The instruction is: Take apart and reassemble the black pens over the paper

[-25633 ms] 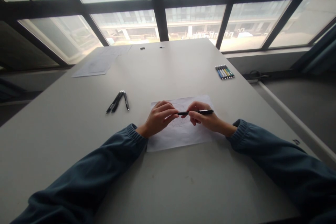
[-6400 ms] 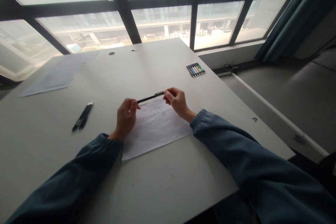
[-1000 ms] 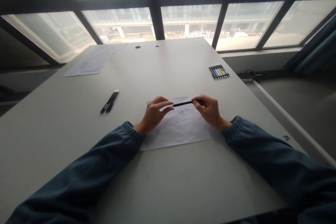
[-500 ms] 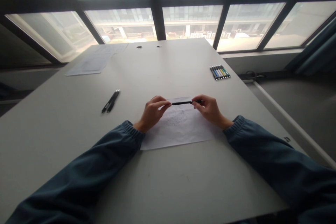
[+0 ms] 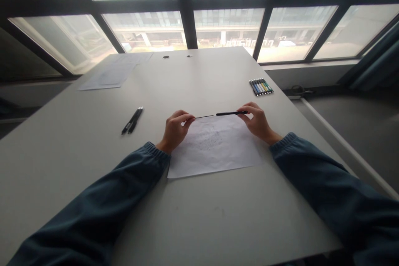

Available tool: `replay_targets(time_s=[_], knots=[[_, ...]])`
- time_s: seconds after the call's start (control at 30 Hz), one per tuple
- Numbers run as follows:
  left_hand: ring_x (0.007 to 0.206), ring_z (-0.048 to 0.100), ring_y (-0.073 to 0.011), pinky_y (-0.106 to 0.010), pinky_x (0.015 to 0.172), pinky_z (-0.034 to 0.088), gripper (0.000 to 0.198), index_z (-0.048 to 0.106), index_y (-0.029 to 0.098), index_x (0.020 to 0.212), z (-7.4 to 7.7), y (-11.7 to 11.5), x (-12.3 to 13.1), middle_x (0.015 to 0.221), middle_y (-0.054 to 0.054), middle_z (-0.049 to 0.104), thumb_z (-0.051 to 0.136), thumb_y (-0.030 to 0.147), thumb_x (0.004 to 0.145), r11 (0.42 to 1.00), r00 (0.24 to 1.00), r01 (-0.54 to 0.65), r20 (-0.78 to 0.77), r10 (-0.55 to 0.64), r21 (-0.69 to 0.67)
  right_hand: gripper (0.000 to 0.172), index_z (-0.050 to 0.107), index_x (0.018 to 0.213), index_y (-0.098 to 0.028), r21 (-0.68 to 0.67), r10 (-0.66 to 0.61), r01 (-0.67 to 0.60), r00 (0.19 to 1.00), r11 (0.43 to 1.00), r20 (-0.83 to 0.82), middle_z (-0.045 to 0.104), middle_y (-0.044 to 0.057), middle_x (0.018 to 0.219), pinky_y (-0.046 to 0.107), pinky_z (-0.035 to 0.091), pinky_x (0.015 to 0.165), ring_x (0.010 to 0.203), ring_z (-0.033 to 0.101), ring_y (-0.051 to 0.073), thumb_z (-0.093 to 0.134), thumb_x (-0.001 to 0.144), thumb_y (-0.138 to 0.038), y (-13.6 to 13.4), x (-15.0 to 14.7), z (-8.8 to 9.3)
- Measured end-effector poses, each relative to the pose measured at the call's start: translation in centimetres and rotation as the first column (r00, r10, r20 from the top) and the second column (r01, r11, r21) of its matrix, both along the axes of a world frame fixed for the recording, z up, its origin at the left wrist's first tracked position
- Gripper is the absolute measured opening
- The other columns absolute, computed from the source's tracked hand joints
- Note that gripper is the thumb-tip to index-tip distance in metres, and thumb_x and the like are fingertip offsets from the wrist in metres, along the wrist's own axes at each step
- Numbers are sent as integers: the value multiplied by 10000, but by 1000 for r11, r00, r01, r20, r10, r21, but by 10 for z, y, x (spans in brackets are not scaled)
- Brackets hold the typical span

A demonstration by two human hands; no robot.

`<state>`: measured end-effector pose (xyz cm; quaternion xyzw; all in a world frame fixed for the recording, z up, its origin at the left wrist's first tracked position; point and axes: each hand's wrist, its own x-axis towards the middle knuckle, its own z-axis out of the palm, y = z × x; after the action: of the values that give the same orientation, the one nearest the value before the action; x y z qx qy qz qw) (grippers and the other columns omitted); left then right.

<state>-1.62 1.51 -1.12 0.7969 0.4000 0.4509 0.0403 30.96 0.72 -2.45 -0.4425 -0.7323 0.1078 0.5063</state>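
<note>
My right hand pinches a black pen barrel by its right end, level above the far edge of a white sheet with a faint drawing. My left hand is closed in a pinch on the end of a thin dark refill that runs out of the barrel's left end. Both hands hover over the sheet's far corners, and both forearms wear dark blue sleeves.
Two black pens lie left of the sheet on the grey table. A row of coloured pens sits near the right edge. Papers lie at the far left. Windows stand beyond the table.
My hands have moved apart and slightly away from me. The thin refill now shows between the barrel and my left hand, where before the pen looked whole.
</note>
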Motion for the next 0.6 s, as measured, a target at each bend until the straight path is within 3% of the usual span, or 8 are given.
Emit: replay_targets(time_s=[0.13, 0.23, 0.43, 0.6], knots=[[722, 623, -134, -266, 696, 517, 135, 754, 183, 858, 1, 1, -1, 832, -30, 703, 680, 272, 925, 998, 995, -56, 78, 59, -43, 104, 762, 964, -237, 57, -132, 136, 989, 989, -71, 657, 70, 975, 408, 531, 822, 963, 610, 244, 704, 878, -239, 4, 7, 1], [734, 630, -136, -266, 692, 522, 146, 756, 184, 862, 1, -1, 3, 832, -35, 707, 684, 294, 925, 999, 995, -23, 94, 27, -41, 112, 772, 966, -233, 34, -147, 149, 987, 988, -62, 662, 76, 959, 425, 524, 843, 952, 610, 252, 715, 872, -249, 4, 3, 0], [734, 627, -135, -258, 645, 517, 154, 765, 194, 902, -7, -1, 7, 868, -48, 717, 679, 318, 930, 990, 993, 115, 4, -115, -86, 99, 792, 943, -240, -47, 6, -3, 998, 999, 66, 702, 67, 897, 441, 508, 861, 896, 617, 248, 726, 875, -267, 14, -15, -6], [704, 619, -129, -266, 665, 522, 136, 772, 202, 891, -11, 0, 7, 863, -44, 724, 680, 297, 925, 984, 988, 140, -49, -146, -113, 93, 806, 932, -253, -102, 111, -92, 973, 991, 202, 725, 63, 919, 429, 495, 865, 913, 620, 249, 742, 865, -239, 25, -22, -13]])
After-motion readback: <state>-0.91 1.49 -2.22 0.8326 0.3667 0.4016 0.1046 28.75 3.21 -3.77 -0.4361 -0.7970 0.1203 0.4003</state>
